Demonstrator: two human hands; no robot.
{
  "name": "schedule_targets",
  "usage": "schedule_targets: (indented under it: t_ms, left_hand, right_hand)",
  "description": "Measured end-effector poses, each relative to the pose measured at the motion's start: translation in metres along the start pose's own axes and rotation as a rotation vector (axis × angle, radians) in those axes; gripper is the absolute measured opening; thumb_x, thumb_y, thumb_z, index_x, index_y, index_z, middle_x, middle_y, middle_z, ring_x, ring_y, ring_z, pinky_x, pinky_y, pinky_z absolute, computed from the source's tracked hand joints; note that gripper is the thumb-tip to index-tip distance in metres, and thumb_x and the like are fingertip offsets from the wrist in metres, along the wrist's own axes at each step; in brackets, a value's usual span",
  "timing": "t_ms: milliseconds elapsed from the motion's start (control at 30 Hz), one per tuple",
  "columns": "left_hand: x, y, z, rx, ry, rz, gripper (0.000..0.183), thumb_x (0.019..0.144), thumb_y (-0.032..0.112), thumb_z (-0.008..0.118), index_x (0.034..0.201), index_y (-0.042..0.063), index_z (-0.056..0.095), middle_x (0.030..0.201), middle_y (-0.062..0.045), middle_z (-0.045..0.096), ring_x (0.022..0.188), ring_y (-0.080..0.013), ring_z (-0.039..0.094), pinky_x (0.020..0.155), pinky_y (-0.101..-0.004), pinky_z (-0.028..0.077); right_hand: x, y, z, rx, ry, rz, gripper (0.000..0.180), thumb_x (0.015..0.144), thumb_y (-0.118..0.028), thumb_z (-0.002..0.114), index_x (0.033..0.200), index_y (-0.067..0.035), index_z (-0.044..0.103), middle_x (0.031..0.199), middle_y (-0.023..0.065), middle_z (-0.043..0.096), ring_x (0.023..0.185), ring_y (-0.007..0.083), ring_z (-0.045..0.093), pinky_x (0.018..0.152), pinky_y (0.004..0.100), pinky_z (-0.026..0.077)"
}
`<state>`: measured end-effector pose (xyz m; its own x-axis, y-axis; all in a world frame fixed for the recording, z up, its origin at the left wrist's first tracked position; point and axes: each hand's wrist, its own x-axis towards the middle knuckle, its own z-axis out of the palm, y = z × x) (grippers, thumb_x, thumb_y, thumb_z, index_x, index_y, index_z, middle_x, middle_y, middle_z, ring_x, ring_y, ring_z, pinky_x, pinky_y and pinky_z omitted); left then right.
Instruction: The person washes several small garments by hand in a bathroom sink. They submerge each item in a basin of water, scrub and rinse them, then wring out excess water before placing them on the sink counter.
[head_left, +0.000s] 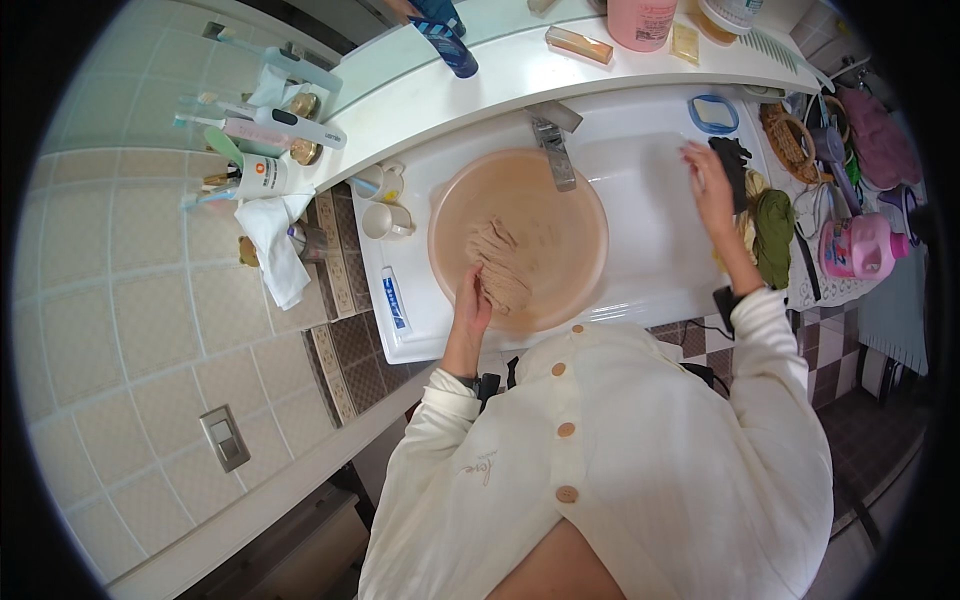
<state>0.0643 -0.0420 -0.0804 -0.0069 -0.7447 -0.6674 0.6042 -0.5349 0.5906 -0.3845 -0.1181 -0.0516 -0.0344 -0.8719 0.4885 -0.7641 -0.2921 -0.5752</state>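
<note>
A peach plastic basin (559, 300) with water in it stands in the white sink (645, 225), partly below the metal faucet (555, 146). Wet beige cloth (504, 274) lies bunched in the basin's lower left part. My left hand (474, 300) grips the near left edge of this cloth at the basin's rim. Over the right side of the sink is my right hand (707, 180), fingers apart and holding nothing. Just right of it, a black cloth (731, 169) and an olive green cloth (774, 236) lie on the sink's right edge. A soap bar sits in a blue dish (714, 113) beyond that hand.
Two mugs (387, 222) and a toothpaste tube (393, 300) occupy the sink's left ledge. The white shelf (517, 60) behind carries a dark blue tube (446, 49) and a pink bottle (641, 22). At right stands a pink detergent jug (862, 247) near a woven basket (780, 142).
</note>
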Motion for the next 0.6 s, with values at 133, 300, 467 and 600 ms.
schedule_targets:
  t_ms: [133,300,467,600]
  left_hand:
    - [0.002,0.004,0.013,0.005,-0.107,-0.013,0.034,0.087,0.019,0.056,0.116,0.001,0.054,0.114,-0.006,0.06,0.107,-0.0174,0.055,0.095,-0.0315,0.042]
    - [-0.004,0.008,0.03,0.293,-0.218,0.061,0.027,0.085,0.019,0.06,0.109,0.008,0.056,0.103,-0.002,0.059,0.097,-0.0141,0.054,0.087,-0.0276,0.041]
    - [-0.002,0.006,0.018,0.391,-0.062,0.369,0.024,0.083,0.014,0.061,0.105,0.008,0.054,0.102,-0.002,0.057,0.095,-0.0132,0.053,0.086,-0.0278,0.041]
    - [0.002,0.02,-0.013,0.304,-0.097,0.458,0.028,0.083,0.011,0.061,0.109,0.008,0.051,0.105,-0.003,0.057,0.097,-0.0144,0.054,0.089,-0.0297,0.041]
  right_hand:
    - [-0.018,-0.1,0.047,0.69,-0.62,0.278,0.037,0.089,-0.013,0.055,0.125,-0.006,0.052,0.113,0.0106,0.056,0.1,0.0207,0.057,0.087,0.0325,0.045]
    - [-0.033,-0.169,0.126,0.983,-0.765,0.693,0.06,0.085,-0.032,0.067,0.133,-0.009,0.041,0.119,0.0107,0.053,0.1,0.019,0.057,0.081,0.0317,0.049]
    - [-0.049,-0.147,0.179,0.941,-0.503,0.836,0.045,0.085,-0.025,0.068,0.119,-0.005,0.047,0.094,0.0084,0.057,0.075,0.0146,0.061,0.053,0.0258,0.05]
    - [-0.076,-0.118,0.182,0.728,-0.382,0.726,0.033,0.087,-0.015,0.063,0.115,-0.005,0.048,0.075,0.005,0.056,0.055,0.0113,0.056,0.045,0.0249,0.046]
